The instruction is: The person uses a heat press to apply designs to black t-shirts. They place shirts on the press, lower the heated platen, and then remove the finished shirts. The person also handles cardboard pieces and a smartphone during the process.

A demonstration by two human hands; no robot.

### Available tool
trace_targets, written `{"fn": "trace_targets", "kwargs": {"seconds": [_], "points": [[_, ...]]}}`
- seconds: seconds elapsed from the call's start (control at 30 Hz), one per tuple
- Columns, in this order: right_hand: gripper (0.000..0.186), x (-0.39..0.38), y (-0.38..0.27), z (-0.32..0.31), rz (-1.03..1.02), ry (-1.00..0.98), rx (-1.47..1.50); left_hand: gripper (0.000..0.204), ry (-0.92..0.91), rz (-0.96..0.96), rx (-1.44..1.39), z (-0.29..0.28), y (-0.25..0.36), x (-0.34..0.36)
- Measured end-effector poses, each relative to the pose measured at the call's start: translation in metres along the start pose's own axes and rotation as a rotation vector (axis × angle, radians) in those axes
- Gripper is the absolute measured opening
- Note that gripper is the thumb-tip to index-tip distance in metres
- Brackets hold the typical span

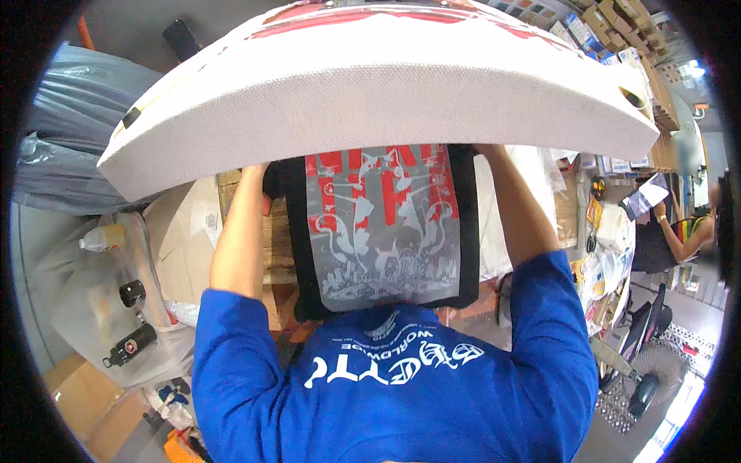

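Observation:
In front of me lies a black T-shirt, spread flat, with a large grey, red and white cat print down its middle. Both my forearms reach forward along its sides. A big, pale, curved panel with a textured front edge cuts across the view above the shirt and covers its far end. My left hand goes under that edge at the shirt's left side, and only the wrist area shows. On the other side my right hand is likewise mostly covered beside the shirt's right edge. The fingers of both are hidden.
Left of me, clear plastic sheeting covers a surface with a bottle and a black flask. At right stand a cluttered bench, a fan and another person holding a package. Stacked boxes fill the far right.

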State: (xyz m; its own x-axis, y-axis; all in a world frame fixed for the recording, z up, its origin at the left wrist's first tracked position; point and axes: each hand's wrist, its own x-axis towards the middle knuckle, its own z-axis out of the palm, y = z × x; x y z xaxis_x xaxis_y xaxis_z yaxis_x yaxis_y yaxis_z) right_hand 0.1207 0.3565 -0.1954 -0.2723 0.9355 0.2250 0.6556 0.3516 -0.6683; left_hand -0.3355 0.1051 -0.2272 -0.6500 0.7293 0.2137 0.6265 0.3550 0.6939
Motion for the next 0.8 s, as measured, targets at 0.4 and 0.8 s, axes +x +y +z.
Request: {"fn": "trace_targets", "kwargs": {"seconds": [0.4,0.8], "points": [[0.047,-0.304,0.082,-0.102,1.148,-0.554,0.901,0.061,-0.349,-1.123,-1.132,-0.056,-0.016,-0.361],[0.031,-0.297,-0.153,-0.02,-0.819,-0.585,0.113,0.036,0.003,0.043,-0.091,-0.08,0.095,-0.369]]}}
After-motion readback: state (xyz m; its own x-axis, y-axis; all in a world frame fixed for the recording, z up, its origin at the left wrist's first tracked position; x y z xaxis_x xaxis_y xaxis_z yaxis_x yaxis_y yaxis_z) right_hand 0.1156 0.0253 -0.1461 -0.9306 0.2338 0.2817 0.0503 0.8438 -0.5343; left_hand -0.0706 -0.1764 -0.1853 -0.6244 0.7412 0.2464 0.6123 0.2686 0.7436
